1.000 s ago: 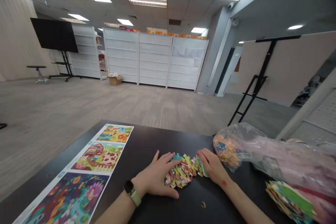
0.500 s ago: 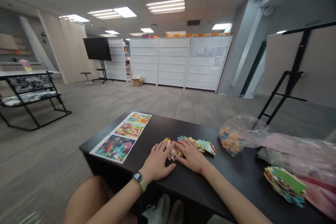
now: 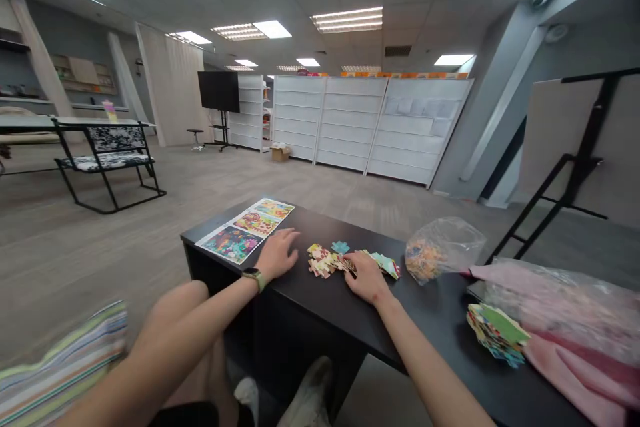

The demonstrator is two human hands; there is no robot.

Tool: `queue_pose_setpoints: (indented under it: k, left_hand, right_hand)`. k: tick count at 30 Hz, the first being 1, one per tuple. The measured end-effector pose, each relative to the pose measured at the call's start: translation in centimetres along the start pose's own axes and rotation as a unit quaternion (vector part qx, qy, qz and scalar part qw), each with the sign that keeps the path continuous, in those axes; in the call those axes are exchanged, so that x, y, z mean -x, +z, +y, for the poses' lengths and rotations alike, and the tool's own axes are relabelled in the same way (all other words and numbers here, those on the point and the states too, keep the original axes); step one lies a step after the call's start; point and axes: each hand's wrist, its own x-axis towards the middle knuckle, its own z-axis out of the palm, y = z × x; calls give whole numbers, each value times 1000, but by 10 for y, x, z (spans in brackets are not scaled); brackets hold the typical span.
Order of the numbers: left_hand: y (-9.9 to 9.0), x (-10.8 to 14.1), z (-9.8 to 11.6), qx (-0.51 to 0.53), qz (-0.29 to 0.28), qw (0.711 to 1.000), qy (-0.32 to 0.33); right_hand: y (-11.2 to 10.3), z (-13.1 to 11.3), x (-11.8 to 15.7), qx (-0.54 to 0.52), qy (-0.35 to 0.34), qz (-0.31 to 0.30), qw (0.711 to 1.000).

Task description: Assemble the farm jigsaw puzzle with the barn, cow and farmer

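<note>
Beside left hand [image 3: 277, 255]: loose jigsaw pieces [image 3: 324, 261] spread on worktop [image 3: 320, 320] | left hand open, empty, fingers apart | right hand [image 3: 367, 278] open, flat on pieces | farther right: plastic bag of pieces [image 3: 440, 253], stack of pieces [image 3: 495, 333] left over

The jigsaw pieces [image 3: 323, 260] in front of me show cream, red and yellow patches, and one teal piece [image 3: 341, 247] sits among them. My black counter [image 3: 305, 300] sets them off. The printed sheet [image 3: 245, 227] carries bright multicoloured scenes. The stacked pieces [image 3: 497, 333] show green on top, the pink cloth [image 3: 575, 373] is rosy, and the striped fabric [image 3: 60, 353] runs green, cream and grey.
</note>
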Motion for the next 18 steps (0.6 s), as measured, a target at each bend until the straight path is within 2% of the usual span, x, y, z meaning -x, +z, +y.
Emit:
queue_pose_setpoints:
  k: [4, 7, 11, 13, 15, 18]
  left_hand:
    - [-30, 8, -48, -54, -40, 992, -111]
    - [-42, 26, -63, -74, -89, 987, -109]
    - [-41, 57, -58, -71, -133, 988, -40]
    - [-36, 64, -53, -63, -147, 987, -13]
    - [-30, 61, -48, -54, -153, 987, 2]
    - [-16, 35, -36, -1, -156, 986, 50]
  right_hand:
    - [-3, -3, 4, 9, 11, -18, 1000]
    - [-5, -3, 2, 2, 21, -25, 999]
    - [-7, 6, 2, -8, 37, -28, 999]
    - [-11, 12, 5, -12, 46, -35, 998]
    - [-18, 14, 5, -13, 52, -48, 997]
    - [-30, 3, -4, -10, 59, -62, 996]
